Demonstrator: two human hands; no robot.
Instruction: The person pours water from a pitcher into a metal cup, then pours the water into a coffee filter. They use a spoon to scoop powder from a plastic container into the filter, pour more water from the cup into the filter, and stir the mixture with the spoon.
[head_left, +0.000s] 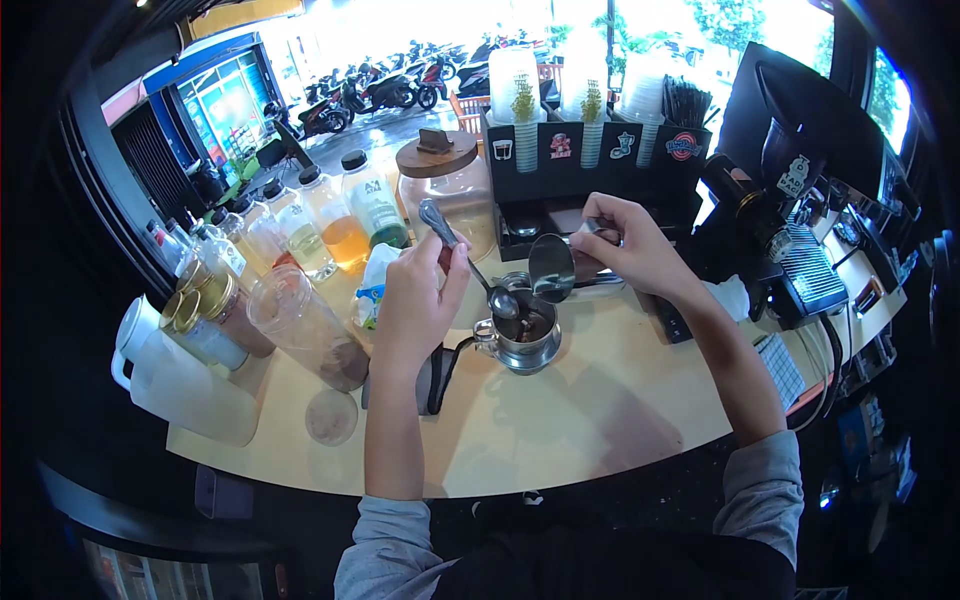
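My left hand (pixel 425 290) is closed on a metal spoon (pixel 503 302), its bowl low over the rim of a metal coffee drip filter (pixel 540 358). Dark brown contents show inside the filter, which sits on a small cup with a handle (pixel 484 338) on its left side. A small metal pitcher (pixel 552 270) is gripped by its handle in my right hand (pixel 632 245). The pitcher tilts toward the filter, its mouth close above the rim and right beside the spoon.
Left of my hands stand a clear jar (pixel 300 318) with brown powder, a round lid (pixel 331 418), a white jug (pixel 185 385) and several bottles (pixel 340 235). A wooden-lidded jar (pixel 440 185) and black cup rack (pixel 600 175) line the back. Coffee equipment (pixel 812 272) occupies the right.
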